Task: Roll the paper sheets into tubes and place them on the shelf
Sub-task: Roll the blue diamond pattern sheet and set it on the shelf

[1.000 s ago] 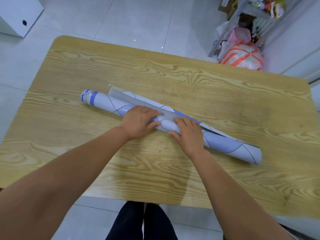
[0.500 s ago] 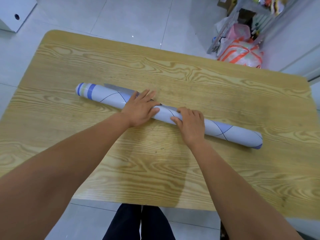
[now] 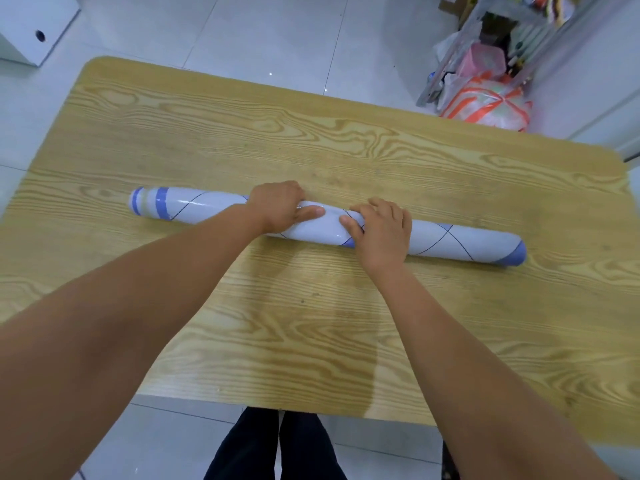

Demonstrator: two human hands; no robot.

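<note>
Paper tube (image 3: 450, 242) lies rolled across the middle of the wooden table (image 3: 311, 341), left hand (image 3: 280, 206) and right hand (image 3: 381, 233) curled around its centre. A firm, even squeeze should stop it springing open.

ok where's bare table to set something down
The table is bare in a band between the paper tube and the far edge, and another between it and the near edge, crossed by both forearms. Crowded only mid-tube, under the left grip and right grip.
</note>
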